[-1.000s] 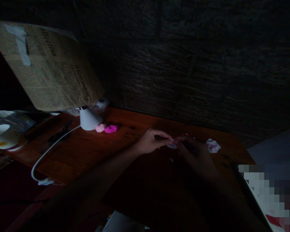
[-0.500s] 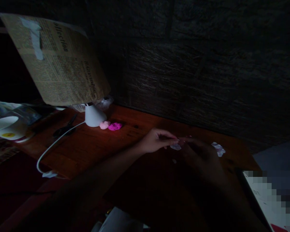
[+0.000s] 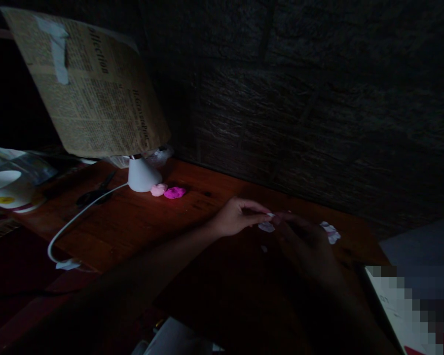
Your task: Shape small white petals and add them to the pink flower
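Note:
In dim light, my left hand (image 3: 237,217) reaches over the wooden table with thumb and forefinger pinched together. Between its fingertips shows a small whitish piece (image 3: 270,215), its material hard to make out. My right hand (image 3: 309,236) is in deep shadow and meets the left at the fingertips, its fingers closed on the same piece. Just under the fingertips is a pale, thin scrap (image 3: 266,226); whether it is part of the held piece I cannot tell. A tiny pale bit (image 3: 264,249) lies on the table below.
A crumpled whitish piece (image 3: 330,232) lies right of my hands. Pink lumps, one light (image 3: 159,190) and one bright (image 3: 175,193), sit by the lamp base (image 3: 142,176) under its newspaper-print shade (image 3: 99,93). Scissors (image 3: 96,195), a cord and a paper cup (image 3: 9,190) are left.
The view has shifted slightly. My hands stay together in almost the same place, and a little more of the whitish piece shows between the fingertips.

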Motion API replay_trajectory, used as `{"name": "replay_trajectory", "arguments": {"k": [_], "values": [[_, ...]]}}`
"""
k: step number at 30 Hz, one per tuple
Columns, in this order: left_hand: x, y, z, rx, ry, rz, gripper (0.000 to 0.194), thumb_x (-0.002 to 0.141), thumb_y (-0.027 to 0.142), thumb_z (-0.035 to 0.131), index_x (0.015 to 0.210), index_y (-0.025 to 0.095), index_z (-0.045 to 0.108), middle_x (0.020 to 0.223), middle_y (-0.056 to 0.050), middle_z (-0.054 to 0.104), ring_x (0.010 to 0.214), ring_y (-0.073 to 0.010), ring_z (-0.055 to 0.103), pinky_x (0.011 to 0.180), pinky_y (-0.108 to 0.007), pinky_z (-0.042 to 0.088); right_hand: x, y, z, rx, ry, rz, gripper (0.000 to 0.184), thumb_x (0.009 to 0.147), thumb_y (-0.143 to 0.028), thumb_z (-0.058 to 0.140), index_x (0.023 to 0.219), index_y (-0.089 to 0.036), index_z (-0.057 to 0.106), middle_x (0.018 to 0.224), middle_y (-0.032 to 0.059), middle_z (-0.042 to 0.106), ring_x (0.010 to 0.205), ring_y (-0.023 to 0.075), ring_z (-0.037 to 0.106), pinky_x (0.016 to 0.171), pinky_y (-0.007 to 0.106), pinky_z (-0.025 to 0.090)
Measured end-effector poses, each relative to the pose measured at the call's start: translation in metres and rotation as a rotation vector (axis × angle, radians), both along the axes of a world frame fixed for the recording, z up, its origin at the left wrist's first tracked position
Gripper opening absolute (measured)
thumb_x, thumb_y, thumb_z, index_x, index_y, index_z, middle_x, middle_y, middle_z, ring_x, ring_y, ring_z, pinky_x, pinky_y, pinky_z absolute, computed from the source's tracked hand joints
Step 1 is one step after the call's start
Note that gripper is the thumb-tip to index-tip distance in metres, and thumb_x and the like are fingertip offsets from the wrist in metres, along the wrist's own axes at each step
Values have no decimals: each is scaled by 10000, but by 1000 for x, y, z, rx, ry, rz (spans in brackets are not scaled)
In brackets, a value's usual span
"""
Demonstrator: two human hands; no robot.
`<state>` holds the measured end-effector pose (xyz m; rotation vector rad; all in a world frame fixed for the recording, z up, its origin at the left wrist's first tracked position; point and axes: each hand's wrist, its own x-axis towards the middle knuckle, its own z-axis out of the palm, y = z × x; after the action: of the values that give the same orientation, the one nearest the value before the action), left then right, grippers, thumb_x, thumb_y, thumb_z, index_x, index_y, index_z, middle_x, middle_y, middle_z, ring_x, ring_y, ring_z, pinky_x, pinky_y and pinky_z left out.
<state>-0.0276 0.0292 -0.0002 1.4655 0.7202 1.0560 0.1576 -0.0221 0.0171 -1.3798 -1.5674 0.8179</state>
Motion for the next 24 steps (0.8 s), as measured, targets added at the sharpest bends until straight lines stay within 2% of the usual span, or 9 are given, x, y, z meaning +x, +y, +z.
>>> {"name": "replay_trajectory", "arguments": {"k": [7,14,20,24], "values": [[1,0,-3,59,-5,-2,286,750,384,784,866,124,764,851,-64,757,723,-119,648,672,-224,486,0,-3,2,83,-131,58,347,918,-476,588,1038,-182,727,932,85,780,698,199,710,632,299,547],[0,-1,0,84,7,-5,235,793,343,749,892,130,758,869,-63,759,737,-117,658,709,-229,507,2,-4,-1,207,-196,74,315,942,-437,574,1114,-215,718,1018,89,772,854,227,734,734,329,559],[-2,-3,3,58,60,-25,323,806,419,730,924,120,761,874,-79,760,744,-134,670,650,-220,498,0,-6,4,255,-259,66,279,951,-419,556,1042,-217,726,997,91,768,852,239,731,766,358,560],[-1,-3,1,96,68,-27,305,821,410,716,897,118,758,881,-90,761,763,-143,676,682,-237,515,1,-5,4,286,-312,70,256,946,-403,563,1026,-217,720,978,101,770,856,258,729,780,387,559]]}}
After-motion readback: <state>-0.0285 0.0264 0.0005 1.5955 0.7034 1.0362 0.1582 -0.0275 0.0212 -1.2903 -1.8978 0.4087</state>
